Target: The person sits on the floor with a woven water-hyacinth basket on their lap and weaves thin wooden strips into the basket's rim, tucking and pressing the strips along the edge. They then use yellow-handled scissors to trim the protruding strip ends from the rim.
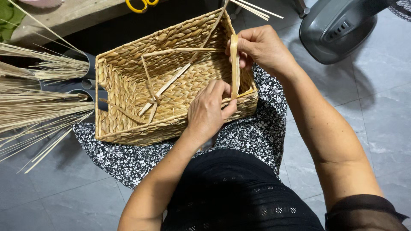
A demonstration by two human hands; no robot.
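A rectangular woven straw basket [124, 92] rests on my lap, its open side facing up. A flat tan weaving strip [234, 64] runs along the basket's right rim. My right hand [261, 47] pinches the strip's upper end at the far right corner. My left hand [209, 111] grips the strip's lower end against the near right rim, thumb pressed on it. Loose pale strips [165, 87] cross inside the basket.
Bundles of dry straw [38, 102] lie on the left on the grey tiled floor [376, 107]. A grey fan base [336, 28] stands at the top right. Yellow-handled scissors [139, 5] lie on a wooden board at the top. Thin sticks [257, 8] lie behind the basket.
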